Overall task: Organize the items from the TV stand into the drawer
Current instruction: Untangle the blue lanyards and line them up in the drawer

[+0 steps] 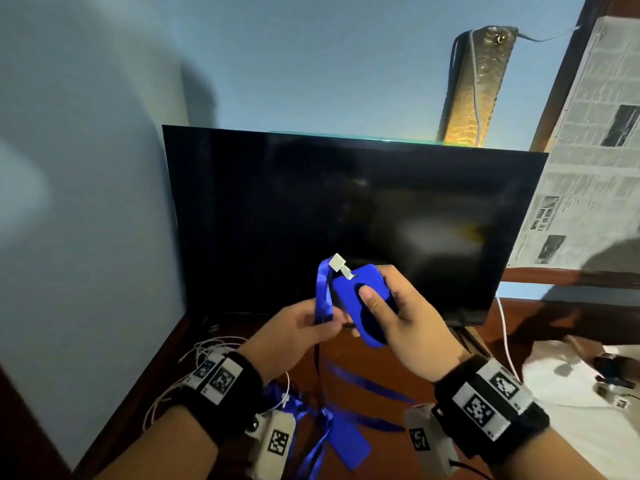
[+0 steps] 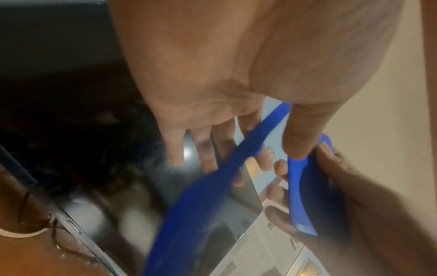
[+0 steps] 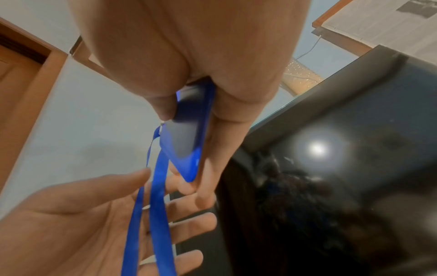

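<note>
My right hand grips a blue card holder, thumb pressed on its front and fingers behind it, raised in front of the TV. A white clip at its top joins it to a blue lanyard strap. That strap hangs down across my left hand, whose fingers lie nearly straight under it in the right wrist view. In the left wrist view the strap runs between thumb and fingers beside the holder. A second blue lanyard with its holder lies on the wooden TV stand.
Thin white cables are tangled on the stand's left side. A white cable drops beside the TV's right edge. A white cloth with small dark items lies at the right. Newspaper covers a panel at the upper right.
</note>
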The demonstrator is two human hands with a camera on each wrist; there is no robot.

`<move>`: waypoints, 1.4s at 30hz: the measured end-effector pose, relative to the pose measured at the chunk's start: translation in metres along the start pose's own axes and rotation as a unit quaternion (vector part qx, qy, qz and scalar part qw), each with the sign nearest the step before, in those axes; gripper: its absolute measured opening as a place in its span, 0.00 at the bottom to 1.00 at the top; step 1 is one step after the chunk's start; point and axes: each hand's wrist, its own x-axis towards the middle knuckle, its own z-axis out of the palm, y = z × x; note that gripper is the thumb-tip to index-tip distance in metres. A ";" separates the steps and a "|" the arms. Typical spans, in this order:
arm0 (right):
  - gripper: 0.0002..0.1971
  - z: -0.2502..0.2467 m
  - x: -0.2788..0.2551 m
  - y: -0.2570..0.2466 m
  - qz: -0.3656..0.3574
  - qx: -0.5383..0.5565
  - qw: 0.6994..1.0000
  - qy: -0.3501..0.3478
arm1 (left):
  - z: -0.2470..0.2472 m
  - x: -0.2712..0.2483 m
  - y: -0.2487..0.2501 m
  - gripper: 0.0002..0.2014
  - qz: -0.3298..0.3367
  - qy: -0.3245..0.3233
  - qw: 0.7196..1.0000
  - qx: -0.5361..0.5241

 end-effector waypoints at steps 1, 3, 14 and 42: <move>0.08 0.001 -0.002 0.000 0.003 0.002 1.000 -0.006 | -0.001 -0.004 0.001 0.06 -0.006 0.031 0.999 -0.013; 0.13 0.003 -0.007 0.004 0.021 0.034 0.999 -0.036 | -0.012 -0.012 0.000 0.08 -0.037 0.092 0.994 -0.037; 0.30 0.031 -0.025 0.025 0.150 -0.016 0.979 -0.139 | -0.086 -0.036 0.026 0.09 -0.103 0.128 0.986 0.017; 0.14 0.072 -0.001 0.013 -0.012 -0.132 0.982 -0.136 | -0.055 -0.023 0.133 0.15 0.091 -0.076 0.939 0.324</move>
